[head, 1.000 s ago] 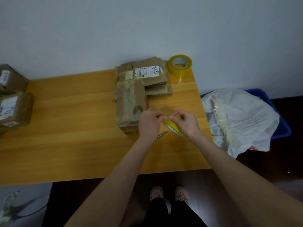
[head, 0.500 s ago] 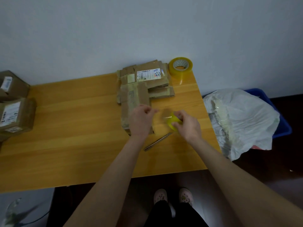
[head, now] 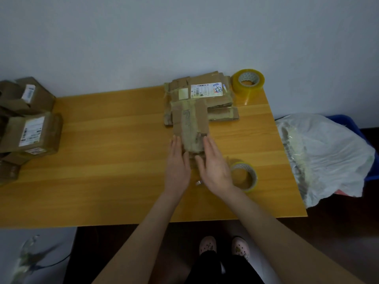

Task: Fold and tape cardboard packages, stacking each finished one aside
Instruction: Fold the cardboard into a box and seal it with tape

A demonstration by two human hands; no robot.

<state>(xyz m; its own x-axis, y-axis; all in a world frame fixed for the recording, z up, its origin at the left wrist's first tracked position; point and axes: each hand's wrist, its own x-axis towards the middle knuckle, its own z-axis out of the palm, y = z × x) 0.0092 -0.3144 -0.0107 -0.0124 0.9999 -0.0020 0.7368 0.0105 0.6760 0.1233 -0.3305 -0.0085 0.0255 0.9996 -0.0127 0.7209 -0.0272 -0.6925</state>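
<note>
A flattened cardboard package [head: 190, 126] lies on the wooden table [head: 106, 152], its far end resting on a pile of flat cardboard [head: 205, 95]. My left hand [head: 177, 162] and my right hand [head: 215, 167] lie with straight fingers at the near end of that package, one on each side, fingertips touching it. A small tape roll [head: 245, 176] sits on the table just right of my right hand. A metal blade [head: 198, 182] shows between my wrists, mostly hidden.
A second, larger tape roll [head: 248, 82] stands at the table's back right corner. Finished taped boxes [head: 30, 132] are stacked at the left edge. Right of the table, a white plastic bag [head: 324, 154] covers a blue bin [head: 352, 124].
My right hand has set the small tape roll down on the table. Both hands have opened and moved forward onto the near end of the flattened package.
</note>
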